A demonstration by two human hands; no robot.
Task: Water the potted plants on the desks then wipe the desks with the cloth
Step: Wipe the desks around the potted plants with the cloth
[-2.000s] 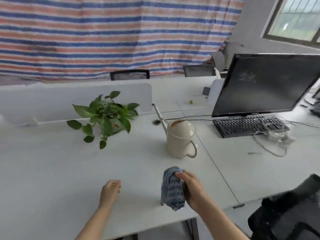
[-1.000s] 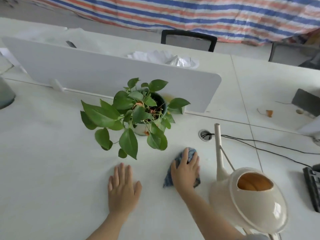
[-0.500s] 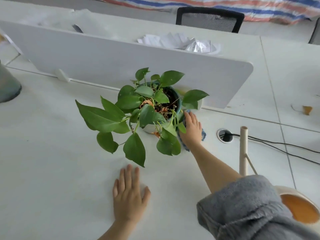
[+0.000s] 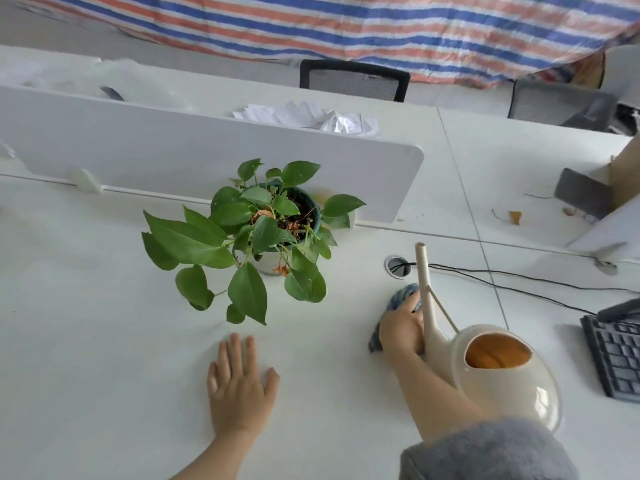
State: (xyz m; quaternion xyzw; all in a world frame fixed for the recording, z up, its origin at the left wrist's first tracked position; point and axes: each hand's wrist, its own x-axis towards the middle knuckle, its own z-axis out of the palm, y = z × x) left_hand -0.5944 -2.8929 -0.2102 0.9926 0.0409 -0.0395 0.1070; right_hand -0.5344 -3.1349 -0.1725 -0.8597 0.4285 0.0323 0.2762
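A green leafy potted plant (image 4: 266, 233) stands on the white desk (image 4: 86, 334) in front of a low white divider. My right hand (image 4: 401, 332) presses a blue cloth (image 4: 401, 299) flat on the desk, to the right of the plant and just left of the spout of a cream watering can (image 4: 498, 372). My left hand (image 4: 240, 386) lies palm down with fingers spread on the desk below the plant, holding nothing.
The white divider (image 4: 207, 154) runs behind the plant, with crumpled paper beyond it. A cable hole (image 4: 397, 266) with black cables sits right of the plant. A black keyboard (image 4: 616, 355) is at the right edge. Office chairs (image 4: 353, 79) stand behind the far desk.
My right hand has slid the cloth from beside the plant pot back and to the right, next to the watering can's spout. My left hand has stayed flat on the desk.
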